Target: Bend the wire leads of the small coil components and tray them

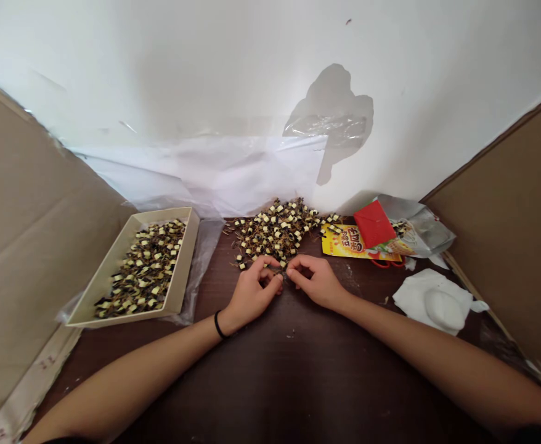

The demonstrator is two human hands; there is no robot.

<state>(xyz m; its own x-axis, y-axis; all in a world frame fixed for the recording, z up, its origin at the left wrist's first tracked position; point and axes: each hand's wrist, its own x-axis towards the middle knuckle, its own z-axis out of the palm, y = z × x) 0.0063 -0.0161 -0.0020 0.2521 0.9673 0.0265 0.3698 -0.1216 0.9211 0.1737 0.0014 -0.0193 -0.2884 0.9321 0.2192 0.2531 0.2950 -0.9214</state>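
Observation:
My left hand (pixel 254 290) and my right hand (pixel 314 280) meet fingertip to fingertip on the dark wooden table (pixel 270 370), pinching one small part (pixel 284 275) between them; the part is mostly hidden by the fingers. A black band circles my left wrist. Just beyond the fingers lies a loose pile of small yellow-and-black parts with thin wires (pixel 277 231). At the left stands a beige tray (pixel 113 259) filled with several of the same parts.
Cardboard walls (pixel 34 234) close in left and right (pixel 515 228). Clear plastic sheet (pixel 206 172) lies against the white back wall. A yellow snack packet (pixel 344 242), a red pouch (pixel 373 223), a plastic bag and crumpled white tissue (pixel 437 299) sit at the right.

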